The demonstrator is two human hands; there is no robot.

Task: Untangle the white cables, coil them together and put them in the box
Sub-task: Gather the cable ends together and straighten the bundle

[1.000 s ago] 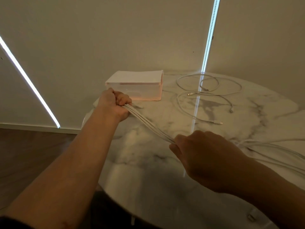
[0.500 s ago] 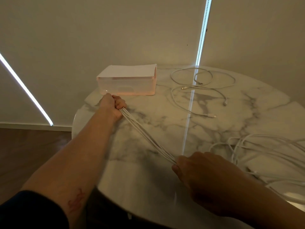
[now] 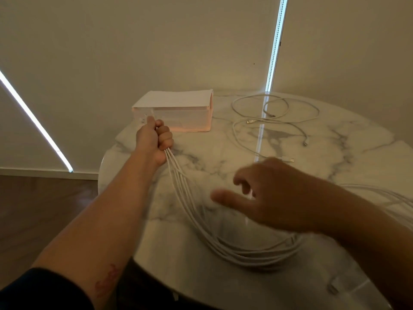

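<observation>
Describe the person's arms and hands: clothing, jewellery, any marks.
The left hand and the right hand are bare: no gloves, and no rings or watch show. The left forearm is uncovered up to a dark sleeve near the elbow, with a reddish mark just below the sleeve. The right forearm shows no sleeve in the frame.

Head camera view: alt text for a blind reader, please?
A left hand grips a bundle of white cables looping across a marble table; the open right hand hovers over it. A translucent box and loose cables lie beyond.
</observation>
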